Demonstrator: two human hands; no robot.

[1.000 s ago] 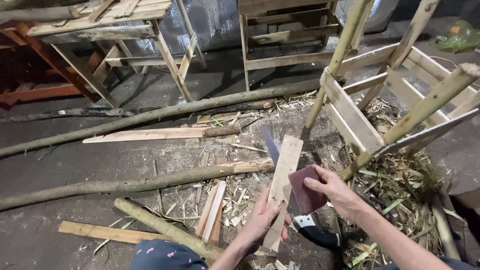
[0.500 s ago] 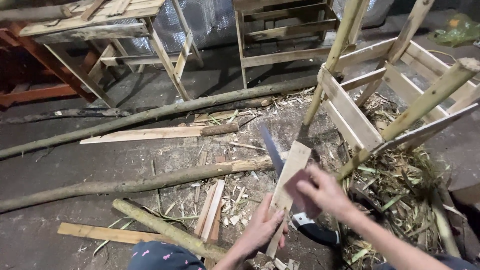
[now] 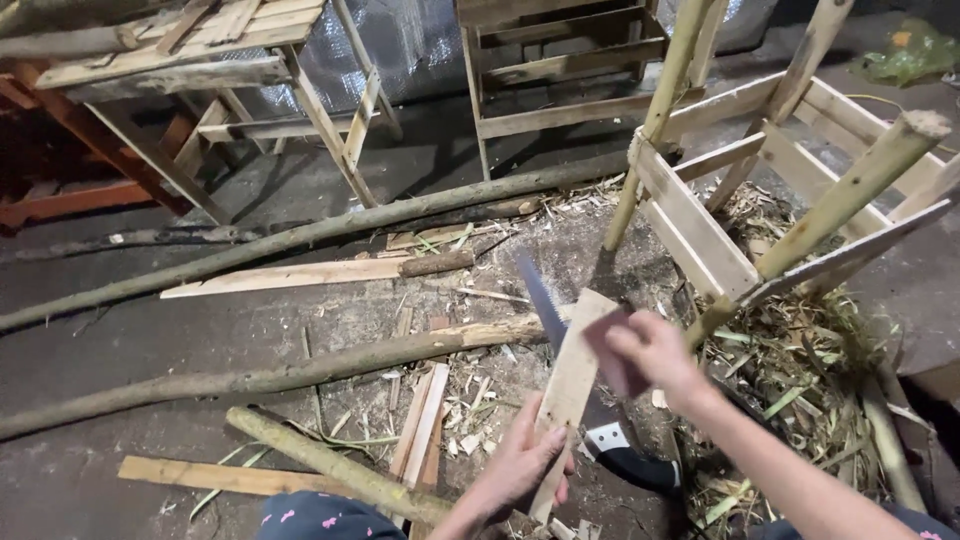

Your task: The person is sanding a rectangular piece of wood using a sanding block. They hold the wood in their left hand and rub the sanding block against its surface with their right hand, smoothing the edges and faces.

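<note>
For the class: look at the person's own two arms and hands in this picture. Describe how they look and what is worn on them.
Both hands are bare: no gloves, rings or watch show on the left hand or the right hand. Both forearms are uncovered as far as the picture's lower edge, so no sleeves appear. The right hand is slightly blurred. Nails look short and unpainted. Dark cloth with small pink marks shows at the bottom edge.

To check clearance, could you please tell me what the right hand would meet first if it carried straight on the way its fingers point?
Probably the slat: the right hand, holding sandpaper, points left at its upper end; depth is unclear.
</note>
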